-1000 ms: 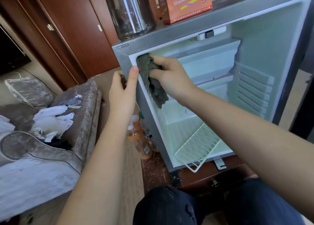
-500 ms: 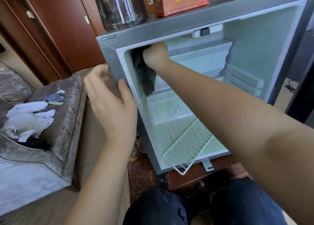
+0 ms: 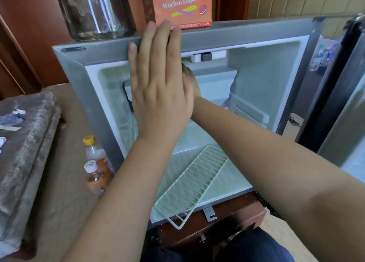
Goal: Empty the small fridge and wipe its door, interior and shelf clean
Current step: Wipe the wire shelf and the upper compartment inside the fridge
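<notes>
left grip (image 3: 160, 95) flat, fingers straight, at fridge (image 3: 79, 74) top edge | right grip (image 3: 192, 83) inside behind it, closure can't tell | cloth (image 3: 128, 97) sliver left of both

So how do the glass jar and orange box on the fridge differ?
The glass jar is round and see-through; the orange box is flat-sided, opaque and printed. The jar stands near the left corner of the fridge, the box nearer the middle, behind the fingertips of the left hand. Both stand on the fridge, tops cropped.
</notes>
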Tool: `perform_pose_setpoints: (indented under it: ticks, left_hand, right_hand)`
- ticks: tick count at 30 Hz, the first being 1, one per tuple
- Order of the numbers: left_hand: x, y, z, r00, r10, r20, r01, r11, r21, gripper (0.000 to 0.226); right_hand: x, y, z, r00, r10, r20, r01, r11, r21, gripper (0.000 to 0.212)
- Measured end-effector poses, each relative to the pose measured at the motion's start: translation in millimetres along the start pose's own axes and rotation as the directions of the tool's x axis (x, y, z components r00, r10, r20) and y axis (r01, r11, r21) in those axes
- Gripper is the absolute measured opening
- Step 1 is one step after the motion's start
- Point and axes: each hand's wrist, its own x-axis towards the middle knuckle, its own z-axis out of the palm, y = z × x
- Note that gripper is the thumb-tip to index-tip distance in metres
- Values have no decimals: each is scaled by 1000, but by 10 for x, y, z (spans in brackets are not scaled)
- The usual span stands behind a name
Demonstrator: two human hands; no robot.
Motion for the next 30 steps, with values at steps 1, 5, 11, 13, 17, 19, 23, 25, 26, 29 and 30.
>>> perform_pose_setpoints:
  ticks: [1,5,11,13,17,19,23,25,26,29,30]
  left_hand:
    - [4,-23,33,1000,-4,-13,4,1000,29,59]
    - [-38,-93,160,999,40,-26,-37,993,111,60]
    - [-125,-109,179,996,64,-64,-55,988,141,71]
    - [-300,-82,192,997,70,-26,-70,998,3,67]
    - [-778,-69,413,961,181,207,-101,932,-347,34]
    - [-856,-45,602,903,10,429,219,849,-481,29]
    - [-620,147,947,386,-282,878,918,210,-336,36]
    - [-510,244,1083,300,-233,925,952,11,-306,33]
    - [-478,283,1145,312,-219,924,948,10,-318,29]
    - [-403,357,1304,336,-252,907,942,108,-319,11]
    - [-370,364,1373,349,-296,889,937,123,-327,10]
  right_hand:
    - [1,-28,5,1000,-19,0,19,999,-30,42]
    - [-28,48,-102,992,-125,21,127,967,-222,50]
    - [8,924,-531,984,158,-87,-180,880,-440,53]
    - [24,1061,-650,978,190,-81,-206,881,-427,46]
    - [-87,1039,-647,986,101,-129,-134,951,-278,44]
    - [-338,967,-650,964,30,-264,-76,983,-165,46]
    - [-856,788,-497,943,-50,-330,47,999,-18,59]
    - [-983,818,-418,962,-47,-270,53,998,15,66]
    - [-1032,857,-404,968,-23,-249,34,999,38,68]
    - [-1200,1021,-424,937,155,-313,-131,987,97,69]
    - [-1255,1078,-438,910,201,-364,-172,979,110,67]
